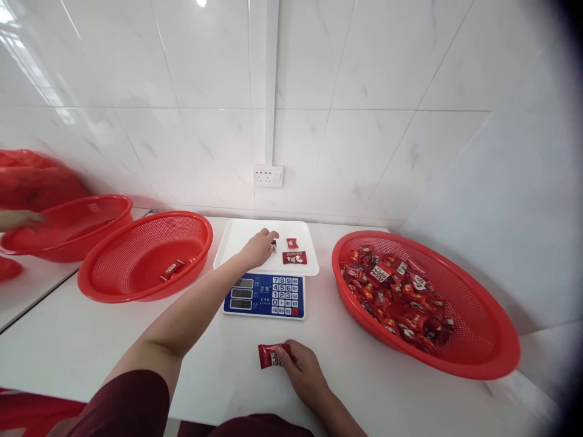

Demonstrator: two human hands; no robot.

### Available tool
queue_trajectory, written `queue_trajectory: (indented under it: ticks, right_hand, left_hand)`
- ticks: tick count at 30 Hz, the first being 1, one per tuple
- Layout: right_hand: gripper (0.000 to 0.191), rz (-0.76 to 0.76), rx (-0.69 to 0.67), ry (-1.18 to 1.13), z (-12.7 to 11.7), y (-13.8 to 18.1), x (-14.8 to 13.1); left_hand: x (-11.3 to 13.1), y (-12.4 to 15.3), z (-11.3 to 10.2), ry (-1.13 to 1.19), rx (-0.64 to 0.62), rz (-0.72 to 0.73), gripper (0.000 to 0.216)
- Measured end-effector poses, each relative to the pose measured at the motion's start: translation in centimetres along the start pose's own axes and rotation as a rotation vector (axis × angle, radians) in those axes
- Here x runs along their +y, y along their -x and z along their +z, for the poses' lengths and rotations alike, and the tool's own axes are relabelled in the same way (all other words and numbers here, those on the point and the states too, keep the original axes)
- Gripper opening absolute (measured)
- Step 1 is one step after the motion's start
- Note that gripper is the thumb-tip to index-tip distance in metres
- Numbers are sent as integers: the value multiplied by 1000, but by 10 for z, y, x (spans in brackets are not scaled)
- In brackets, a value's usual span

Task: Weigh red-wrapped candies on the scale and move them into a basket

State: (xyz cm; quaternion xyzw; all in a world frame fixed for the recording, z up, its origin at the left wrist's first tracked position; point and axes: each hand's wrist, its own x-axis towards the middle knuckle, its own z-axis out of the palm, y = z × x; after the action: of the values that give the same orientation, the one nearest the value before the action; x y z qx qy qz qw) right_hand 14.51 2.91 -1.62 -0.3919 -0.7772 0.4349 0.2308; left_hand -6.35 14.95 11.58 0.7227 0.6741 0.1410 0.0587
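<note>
My left hand (259,249) reaches over the white tray (237,237) of a digital scale (264,296). Its fingers are closed on a small red-and-white wrapped candy (273,246), partly hidden beneath them. To the right of those fingers, a small red candy (292,243) and a larger dark red packet (294,258) lie on the tray. Nearer to me, in front of the scale, my right hand (301,371) pinches a red candy packet (268,356) by its right end, just above the white table.
On the right a red basket (487,349) holds many red-wrapped candies (396,291). Another red basket (116,267) at the left has a few packets (173,269) inside. Farther left are a third red basket (107,206) and another person's hand (22,220). A tiled wall stands behind.
</note>
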Motion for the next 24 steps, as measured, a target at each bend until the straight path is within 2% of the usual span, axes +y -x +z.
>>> queue_trajectory:
  ticks: [5, 9, 12, 15, 19, 21, 24]
  right_hand:
    - [40, -21, -7, 24, 0, 1, 0]
    - [41, -39, 5, 19, -1, 1, 0]
    - [41, -39, 10, 12, -1, 2, -1]
    - [40, -33, 13, 9, -1, 2, -1]
    - [40, -29, 11, 21, -1, 1, 0]
    - [40, -33, 6, 28, 0, 1, 1]
    - [40, -34, -4, 33, 1, 1, 2]
  left_hand:
    - [16, 0, 3, 156, 33, -20, 30]
    - [35, -8, 11, 293, -7, 26, 27]
    - [43, -16, 19, 313, -59, 46, 19]
    - [45, -21, 25, 324, -66, 24, 22]
    - [44, -18, 23, 385, -13, -28, 28]
    - [44, -12, 19, 572, -6, -72, 25]
    - [43, 1, 8, 1191, -118, -137, 26]
